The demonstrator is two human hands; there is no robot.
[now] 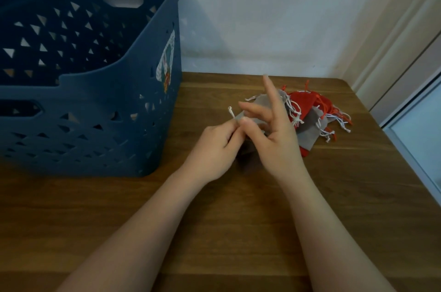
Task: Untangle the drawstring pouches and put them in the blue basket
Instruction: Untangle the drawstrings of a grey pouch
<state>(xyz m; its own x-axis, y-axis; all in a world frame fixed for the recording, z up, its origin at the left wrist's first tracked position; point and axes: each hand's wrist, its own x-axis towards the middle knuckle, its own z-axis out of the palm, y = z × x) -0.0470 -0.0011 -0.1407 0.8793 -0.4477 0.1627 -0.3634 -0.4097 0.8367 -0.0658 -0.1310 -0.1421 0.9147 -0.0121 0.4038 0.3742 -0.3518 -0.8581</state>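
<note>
Cord (231, 112) sat pinched in your left hand (214, 148); your right hand (274, 139) pinched the grey pouch (260, 105), other fingers spread.

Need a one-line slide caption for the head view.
Both hands, left hand and right hand, work a grey pouch beside the red-and-grey pouch pile, blue basket at left.

left hand (214, 146) pinching a white drawstring (231, 111) of a grey pouch (250, 119) | right hand (274, 131) on it too – fingers splayed | red/grey pouch pile (312, 112) just behind | blue basket (95, 91) left – wooden table (214, 232)
</note>
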